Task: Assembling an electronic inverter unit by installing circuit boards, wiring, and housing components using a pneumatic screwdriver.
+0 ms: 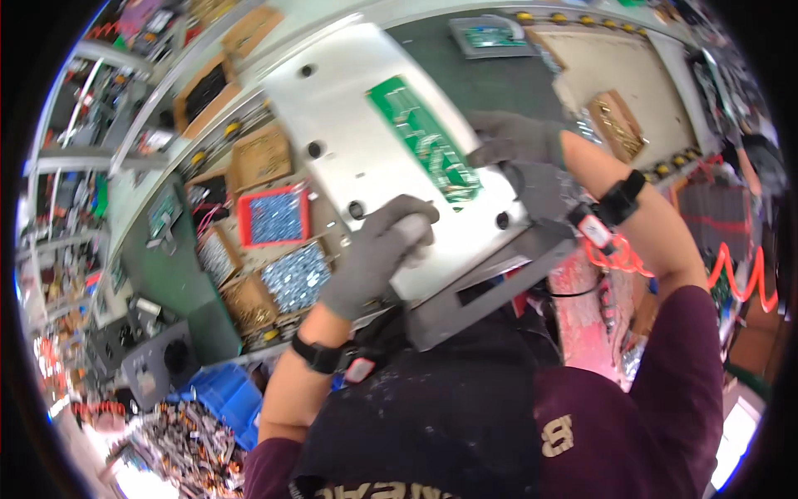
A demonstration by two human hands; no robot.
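Observation:
A pale metal panel [357, 108] with black round fittings lies tilted in front of me, its near edge at a dark grey metal frame [490, 291]. On the panel rests a long green circuit board [424, 137]. My left hand [378, 249], in a grey glove, is over the panel's near left edge with its fingers curled in; what they hold, if anything, is hidden. At the panel's right edge, my gloved right hand [519, 140] has bent fingers close to the circuit board's side. Blur hides what its fingertips grip.
Left of the panel stand a red tray [306, 218] of small metal parts and a cardboard box [326, 259] of silvery fasteners. Another circuit board [490, 36] lies on the far green mat. A box of brass-coloured parts [615, 125] is at right, above coiled red hose [619, 262].

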